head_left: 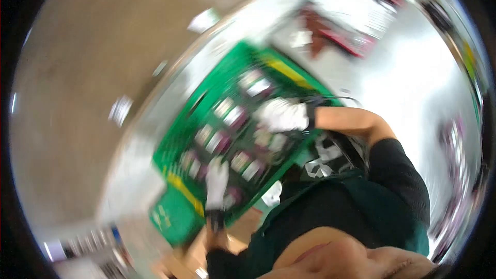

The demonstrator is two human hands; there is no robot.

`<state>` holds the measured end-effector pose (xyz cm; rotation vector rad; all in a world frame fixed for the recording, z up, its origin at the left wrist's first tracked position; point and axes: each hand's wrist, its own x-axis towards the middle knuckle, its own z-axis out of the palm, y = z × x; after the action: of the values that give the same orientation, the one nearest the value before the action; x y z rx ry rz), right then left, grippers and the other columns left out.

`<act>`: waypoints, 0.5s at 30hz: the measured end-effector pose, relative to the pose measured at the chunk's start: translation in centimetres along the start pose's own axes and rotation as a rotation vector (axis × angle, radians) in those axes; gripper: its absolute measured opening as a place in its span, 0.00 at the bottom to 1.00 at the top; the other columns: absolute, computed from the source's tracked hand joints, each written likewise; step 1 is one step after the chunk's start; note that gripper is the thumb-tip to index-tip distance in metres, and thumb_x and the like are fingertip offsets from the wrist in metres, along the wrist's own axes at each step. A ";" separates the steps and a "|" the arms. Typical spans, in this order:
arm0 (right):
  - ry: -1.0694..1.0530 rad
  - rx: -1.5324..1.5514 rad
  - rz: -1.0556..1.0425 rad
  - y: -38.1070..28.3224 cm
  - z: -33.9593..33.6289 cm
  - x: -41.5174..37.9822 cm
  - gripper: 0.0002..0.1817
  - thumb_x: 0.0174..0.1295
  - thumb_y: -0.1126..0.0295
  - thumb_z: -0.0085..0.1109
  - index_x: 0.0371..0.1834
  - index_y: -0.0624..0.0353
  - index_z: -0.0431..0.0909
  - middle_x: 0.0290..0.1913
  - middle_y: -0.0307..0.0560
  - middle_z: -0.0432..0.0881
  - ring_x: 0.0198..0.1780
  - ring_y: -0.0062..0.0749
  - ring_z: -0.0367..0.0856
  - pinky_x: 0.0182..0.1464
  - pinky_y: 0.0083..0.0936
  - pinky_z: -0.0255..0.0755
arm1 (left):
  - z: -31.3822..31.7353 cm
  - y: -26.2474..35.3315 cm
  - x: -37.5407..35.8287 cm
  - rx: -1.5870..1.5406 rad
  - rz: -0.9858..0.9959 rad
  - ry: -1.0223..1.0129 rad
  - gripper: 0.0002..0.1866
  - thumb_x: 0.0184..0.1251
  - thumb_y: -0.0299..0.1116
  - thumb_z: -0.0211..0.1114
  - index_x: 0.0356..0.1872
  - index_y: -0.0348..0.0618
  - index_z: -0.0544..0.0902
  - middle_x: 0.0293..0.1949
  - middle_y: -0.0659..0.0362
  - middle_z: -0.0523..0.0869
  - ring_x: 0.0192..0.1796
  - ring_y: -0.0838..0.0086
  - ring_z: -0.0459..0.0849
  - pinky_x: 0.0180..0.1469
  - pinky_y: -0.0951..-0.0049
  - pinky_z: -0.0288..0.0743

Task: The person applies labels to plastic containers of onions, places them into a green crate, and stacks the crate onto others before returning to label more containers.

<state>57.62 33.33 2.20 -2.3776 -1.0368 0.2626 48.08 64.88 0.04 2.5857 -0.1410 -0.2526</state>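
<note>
A green crate with yellow strips on its end walls holds several small packs with pale labels and purple parts, set in rows. My left hand, in a white glove, reaches into the crate at its lower left, among the packs. Over the right part of the crate is my right hand, also white-gloved, against a labelled pack. Another pack lies just above that hand. Motion blur smears the fingers of both hands, so any grip is unclear.
White and red packaging lies on the metal table at the upper right. Purple items are blurred at the far right. A smaller green container is at the lower left, near cardboard. Paper scraps lie on the floor.
</note>
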 end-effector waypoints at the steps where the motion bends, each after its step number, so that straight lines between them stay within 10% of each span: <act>1: 0.130 0.254 0.004 -2.1 -1.3 -2.1 0.12 0.56 0.62 0.56 0.27 0.61 0.72 0.22 0.52 0.73 0.27 0.46 0.75 0.30 0.37 0.71 | -1.0 2.9 -0.5 -0.138 0.013 0.110 0.19 0.68 0.35 0.54 0.54 0.31 0.75 0.56 0.43 0.77 0.60 0.56 0.74 0.63 0.61 0.64; 6: 0.660 0.040 0.101 -10.2 -5.7 -19.3 0.17 0.63 0.55 0.52 0.36 0.60 0.73 0.31 0.55 0.75 0.34 0.54 0.76 0.39 0.44 0.70 | 1.5 21.6 -9.1 -0.656 0.033 0.648 0.19 0.72 0.36 0.48 0.53 0.29 0.76 0.52 0.46 0.78 0.55 0.60 0.76 0.60 0.67 0.69; 9: 0.695 -0.027 0.395 -10.8 -4.3 -33.8 0.17 0.61 0.57 0.54 0.41 0.61 0.73 0.36 0.58 0.79 0.40 0.58 0.78 0.42 0.48 0.72 | 8.6 22.4 -9.5 -0.552 0.234 0.084 0.16 0.73 0.37 0.49 0.55 0.42 0.76 0.54 0.57 0.78 0.55 0.71 0.75 0.58 0.71 0.67; 15: 0.948 -0.010 1.086 -10.8 -0.2 -74.0 0.14 0.60 0.62 0.53 0.41 0.61 0.79 0.38 0.53 0.83 0.42 0.46 0.81 0.46 0.37 0.73 | 23.0 47.6 -17.9 -0.685 0.562 -0.214 0.16 0.73 0.31 0.49 0.54 0.32 0.76 0.53 0.52 0.80 0.57 0.66 0.76 0.62 0.68 0.67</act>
<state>0.08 -14.35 5.82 -2.3605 0.6947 -0.4730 23.43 15.50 8.18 1.7510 -0.7105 -0.2991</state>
